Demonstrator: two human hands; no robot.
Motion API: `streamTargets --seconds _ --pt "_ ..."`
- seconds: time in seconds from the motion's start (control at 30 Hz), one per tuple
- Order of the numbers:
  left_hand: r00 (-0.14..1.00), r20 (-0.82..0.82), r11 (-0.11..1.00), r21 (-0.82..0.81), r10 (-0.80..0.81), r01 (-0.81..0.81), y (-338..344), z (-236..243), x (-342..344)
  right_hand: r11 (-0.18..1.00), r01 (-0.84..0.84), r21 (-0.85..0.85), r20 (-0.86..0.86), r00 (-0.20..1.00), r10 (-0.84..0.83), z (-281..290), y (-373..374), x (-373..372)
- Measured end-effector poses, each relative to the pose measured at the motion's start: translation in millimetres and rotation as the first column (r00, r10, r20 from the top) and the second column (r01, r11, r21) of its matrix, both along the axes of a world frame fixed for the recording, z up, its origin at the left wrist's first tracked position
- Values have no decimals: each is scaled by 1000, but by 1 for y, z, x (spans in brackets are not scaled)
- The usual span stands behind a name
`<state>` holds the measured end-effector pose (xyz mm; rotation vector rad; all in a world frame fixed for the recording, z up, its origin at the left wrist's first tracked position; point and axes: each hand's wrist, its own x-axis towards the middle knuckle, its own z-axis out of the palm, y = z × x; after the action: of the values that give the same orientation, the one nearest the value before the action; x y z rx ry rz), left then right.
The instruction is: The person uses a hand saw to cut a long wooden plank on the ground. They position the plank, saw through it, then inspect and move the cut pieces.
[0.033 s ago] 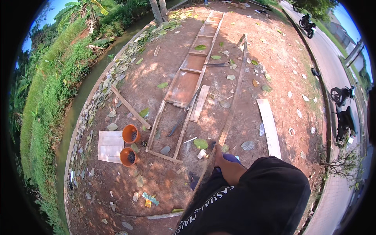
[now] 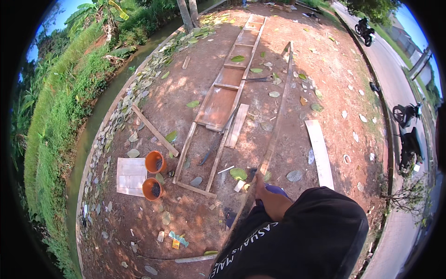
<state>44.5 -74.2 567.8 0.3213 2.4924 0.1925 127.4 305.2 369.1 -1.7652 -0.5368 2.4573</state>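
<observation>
My right hand grips a long, narrow wooden batten, which runs from beside my dark-clothed body to far up the dirt ground. My left hand is not visible. Left of the batten lies a long ladder-like wooden frame, partly backed with brown panels. Its nearer open section has a dark tool inside. A short board rests beside the frame, and a pale plank lies to the right.
Two orange buckets with dark contents sit by a pale panel and loose stick. A concrete-edged water channel borders the left, with trees. Parked motorbikes stand on the road at right. Dry leaves are scattered around.
The scene sits very slightly lower in the picture. My right hand stays on the batten, and nothing else has visibly moved.
</observation>
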Motion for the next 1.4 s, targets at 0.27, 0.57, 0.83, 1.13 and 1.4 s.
streamTargets --seconds 0.27,0.57,0.83,1.13,1.4 --pt "999 -16 999 2 51 -51 144 -13 -44 998 -60 16 -20 998 60 33 167 -62" --pt "995 -27 995 30 95 -94 286 -2 -80 999 -35 -19 -121 992 32 29 280 -142" --pt "991 -51 992 35 125 -123 406 -19 -141 998 -57 -2 -111 992 57 35 401 -223" --pt "983 -53 983 64 173 -170 534 -22 -197 999 0 42 -1 1000 0 -51 511 -256" --pt "941 -112 948 37 320 -317 594 -30 -208 987 -129 98 99 988 119 -53 643 -305"
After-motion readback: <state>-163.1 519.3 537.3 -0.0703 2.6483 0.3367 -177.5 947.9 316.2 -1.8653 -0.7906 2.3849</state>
